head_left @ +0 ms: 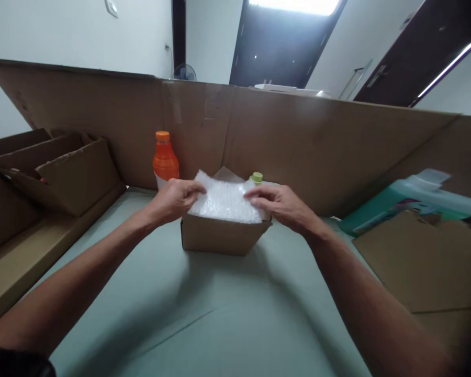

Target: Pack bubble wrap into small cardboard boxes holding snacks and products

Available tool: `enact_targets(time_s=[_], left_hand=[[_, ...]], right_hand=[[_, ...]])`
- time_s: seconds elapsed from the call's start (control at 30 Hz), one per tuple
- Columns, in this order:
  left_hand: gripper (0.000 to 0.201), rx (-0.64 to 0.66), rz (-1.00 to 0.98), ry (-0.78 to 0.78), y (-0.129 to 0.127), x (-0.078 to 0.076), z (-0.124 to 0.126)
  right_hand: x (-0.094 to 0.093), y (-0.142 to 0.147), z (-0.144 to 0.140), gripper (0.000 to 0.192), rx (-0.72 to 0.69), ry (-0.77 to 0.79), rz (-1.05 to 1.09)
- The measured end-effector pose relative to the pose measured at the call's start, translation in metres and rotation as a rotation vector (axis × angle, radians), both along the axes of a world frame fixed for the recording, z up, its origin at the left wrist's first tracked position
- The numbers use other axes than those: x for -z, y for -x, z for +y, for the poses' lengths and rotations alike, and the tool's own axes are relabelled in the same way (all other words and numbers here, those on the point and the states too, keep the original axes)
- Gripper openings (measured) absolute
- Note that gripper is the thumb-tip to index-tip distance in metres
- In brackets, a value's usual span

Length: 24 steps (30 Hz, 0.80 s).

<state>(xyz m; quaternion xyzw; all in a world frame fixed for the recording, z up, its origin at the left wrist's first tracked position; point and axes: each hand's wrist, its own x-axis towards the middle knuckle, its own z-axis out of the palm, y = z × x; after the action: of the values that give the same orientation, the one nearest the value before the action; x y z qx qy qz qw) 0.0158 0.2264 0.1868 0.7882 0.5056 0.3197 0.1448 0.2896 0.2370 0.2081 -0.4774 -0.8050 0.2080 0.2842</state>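
A sheet of bubble wrap [228,201] is stretched between my two hands, over the top of a small cardboard box [217,236]. My left hand [179,198] pinches its left edge between thumb and fingers. On the other side, my right hand [280,205] grips the right edge the same way. The wrap covers much of the box's opening, so what lies inside is hidden. The box stands upright on a pale green cloth [235,314]. Just behind my left hand is an orange bottle [166,159], its lower part partly covered.
A light green cap [256,177] shows behind the box. Open cardboard boxes [70,173] stand at the left. A jug of teal liquid [408,201] lies at the right behind a cardboard piece [419,262]. A tall cardboard wall [317,141] closes off the back.
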Motion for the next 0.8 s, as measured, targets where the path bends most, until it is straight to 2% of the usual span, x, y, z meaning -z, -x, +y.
enact_targets(time_s=[0.07, 0.13, 0.3, 0.43, 0.53, 0.6, 0.63, 0.7, 0.73, 0.8], left_hand=[[0.035, 0.057, 0.192, 0.214, 0.002, 0.010, 0.026], [0.036, 0.108, 0.271, 0.306, 0.002, 0.019, 0.045], [0.028, 0.128, 0.368, 0.308, -0.007, 0.032, 0.061], [0.021, 0.141, 0.444, 0.286, -0.007, 0.026, 0.058], [0.030, 0.147, 0.409, 0.175, 0.008, 0.014, 0.039], [0.035, 0.076, 0.256, -0.017, 0.024, 0.014, 0.013], [0.035, 0.012, 0.146, -0.116, 0.032, 0.019, -0.003], [0.035, -0.149, -0.069, -0.188, 0.042, 0.040, -0.034], [0.035, -0.220, -0.161, -0.153, 0.044, 0.056, -0.047], [0.048, -0.297, -0.318, 0.051, 0.038, 0.090, -0.064]], right_hand=[[0.007, -0.001, 0.024, 0.025, -0.055, 0.177, -0.267], [0.014, 0.001, 0.039, 0.024, -0.050, 0.208, -0.437], [0.023, 0.011, 0.049, 0.023, -0.039, 0.116, -0.537], [0.020, 0.014, 0.045, 0.020, -0.081, 0.114, -0.598], [0.012, -0.001, 0.030, 0.021, -0.042, 0.052, -0.581], [0.009, -0.019, 0.011, 0.023, 0.058, -0.116, -0.457], [0.011, -0.030, 0.000, 0.024, 0.117, -0.202, -0.365], [0.022, -0.049, -0.019, 0.025, 0.196, -0.260, -0.178], [0.032, -0.055, -0.026, 0.025, 0.208, -0.220, -0.108], [0.058, -0.055, -0.033, 0.030, 0.179, -0.053, -0.016]])
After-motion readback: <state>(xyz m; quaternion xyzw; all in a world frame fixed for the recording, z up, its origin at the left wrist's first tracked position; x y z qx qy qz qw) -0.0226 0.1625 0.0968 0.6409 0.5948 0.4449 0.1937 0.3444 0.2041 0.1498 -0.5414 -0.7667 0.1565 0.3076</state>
